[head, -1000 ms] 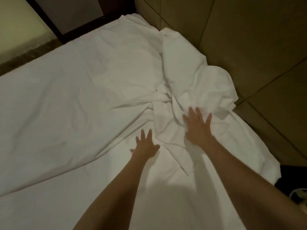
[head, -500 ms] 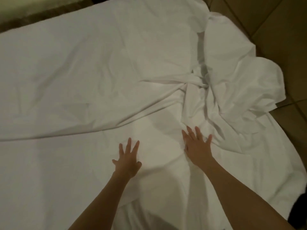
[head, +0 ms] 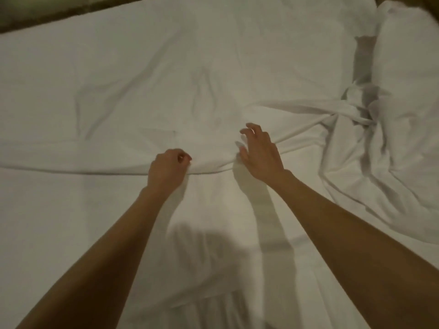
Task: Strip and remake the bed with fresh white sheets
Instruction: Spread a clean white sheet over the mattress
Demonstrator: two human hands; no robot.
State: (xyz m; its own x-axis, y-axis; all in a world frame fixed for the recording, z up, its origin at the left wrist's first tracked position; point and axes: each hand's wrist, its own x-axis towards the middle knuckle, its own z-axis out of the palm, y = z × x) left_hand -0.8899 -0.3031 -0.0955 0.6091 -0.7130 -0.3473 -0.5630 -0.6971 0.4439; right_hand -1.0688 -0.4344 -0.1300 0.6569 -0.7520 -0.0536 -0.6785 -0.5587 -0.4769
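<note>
On the white sheet [head: 142, 79], left hand [head: 166, 170] grips its fold; right hand [head: 259, 150] spread

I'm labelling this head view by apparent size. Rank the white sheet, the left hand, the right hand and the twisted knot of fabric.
1. white sheet
2. right hand and left hand: alike, unranked
3. twisted knot of fabric, farther off, so unsure

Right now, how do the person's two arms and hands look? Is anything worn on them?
Both forearms are bare up to the frame edge: no sleeves, gloves, watch or bracelets show. The left hand and the right hand carry no rings that I can see. The picture is dim and a little blurred, so small details such as nail polish cannot be told.
</note>
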